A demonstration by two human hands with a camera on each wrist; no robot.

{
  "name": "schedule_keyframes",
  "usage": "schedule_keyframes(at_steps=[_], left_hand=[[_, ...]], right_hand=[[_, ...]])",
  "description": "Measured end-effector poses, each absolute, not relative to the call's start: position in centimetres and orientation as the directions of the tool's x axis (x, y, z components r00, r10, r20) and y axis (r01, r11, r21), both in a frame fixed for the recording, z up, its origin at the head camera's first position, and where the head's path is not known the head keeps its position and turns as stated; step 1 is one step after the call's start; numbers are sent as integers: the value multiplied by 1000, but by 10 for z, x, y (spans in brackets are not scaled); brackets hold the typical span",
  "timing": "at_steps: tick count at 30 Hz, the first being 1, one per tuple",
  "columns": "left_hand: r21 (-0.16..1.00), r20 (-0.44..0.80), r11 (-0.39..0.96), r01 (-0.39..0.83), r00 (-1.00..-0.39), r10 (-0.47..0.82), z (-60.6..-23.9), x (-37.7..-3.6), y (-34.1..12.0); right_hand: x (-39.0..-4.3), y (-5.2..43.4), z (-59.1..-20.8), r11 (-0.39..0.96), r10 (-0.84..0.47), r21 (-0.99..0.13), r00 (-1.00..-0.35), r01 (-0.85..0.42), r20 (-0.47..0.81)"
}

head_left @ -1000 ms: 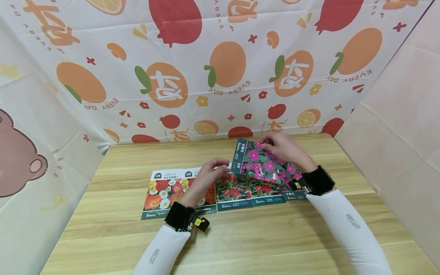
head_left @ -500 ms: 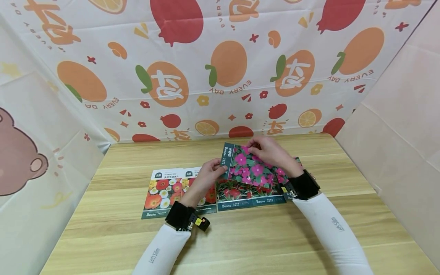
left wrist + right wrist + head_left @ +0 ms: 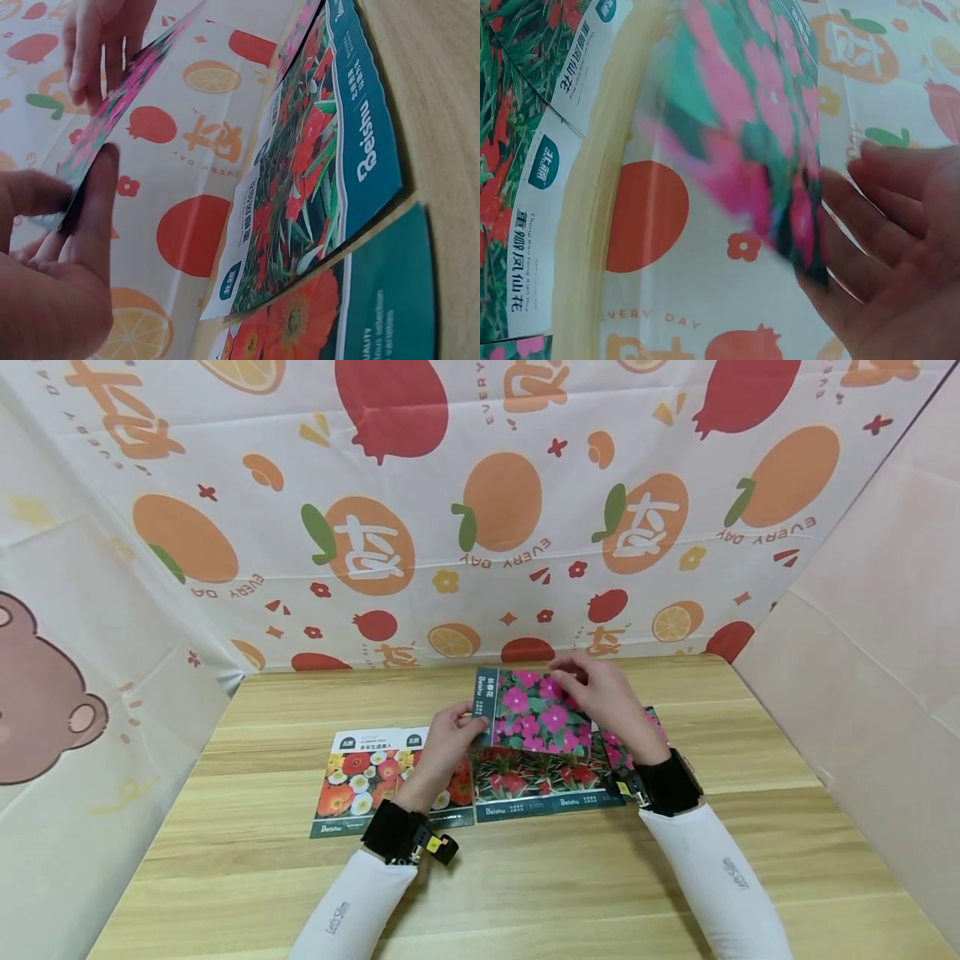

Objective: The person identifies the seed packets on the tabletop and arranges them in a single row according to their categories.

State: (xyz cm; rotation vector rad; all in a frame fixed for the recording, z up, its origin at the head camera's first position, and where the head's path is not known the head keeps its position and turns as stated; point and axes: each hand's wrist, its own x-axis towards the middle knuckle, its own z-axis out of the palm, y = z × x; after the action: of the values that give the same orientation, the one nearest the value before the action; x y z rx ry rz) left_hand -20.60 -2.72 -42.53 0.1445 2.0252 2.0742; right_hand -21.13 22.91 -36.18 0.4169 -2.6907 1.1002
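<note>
Both hands hold one pink flower packet [image 3: 534, 714] up above the row of packets near the far edge of the table [image 3: 525, 877], so it hangs free. The left hand [image 3: 442, 747] pinches its left edge and the right hand [image 3: 603, 693] pinches its top. The packet is thin, flat and glossy; the table is pale wood

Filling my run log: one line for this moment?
left hand: pinches pink-flower seed packet | right hand: holds its top | packet: lifted above table
</note>
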Motion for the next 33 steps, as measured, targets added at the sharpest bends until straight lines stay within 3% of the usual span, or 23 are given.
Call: schedule_keyframes(at_steps=[6,11,17,21,33], left_hand=[[988,-74,-127,-87,-991,107,-424,-205,-26],[967,-74,-243,-79,-997,28,-422,-201,-18],[930,-49,-363,-49,-999,8,-419,-195,-9],[916,-29,-401,-26,-1000,-2,-420,-194,-6],[909,-27,-417,-10,-999,-36,-420,-191,-6]], right_hand=[[-206,236,-377,575,70,-748,-890,-333,450],[-206,237,-390,506,181,-816,-890,-281,418],[-206,230,-399,264,176,-947,-956,-183,234],[-207,224,-403,90,162,-981,-970,-171,184],[-205,201,-418,-44,40,-991,-991,-127,125]])
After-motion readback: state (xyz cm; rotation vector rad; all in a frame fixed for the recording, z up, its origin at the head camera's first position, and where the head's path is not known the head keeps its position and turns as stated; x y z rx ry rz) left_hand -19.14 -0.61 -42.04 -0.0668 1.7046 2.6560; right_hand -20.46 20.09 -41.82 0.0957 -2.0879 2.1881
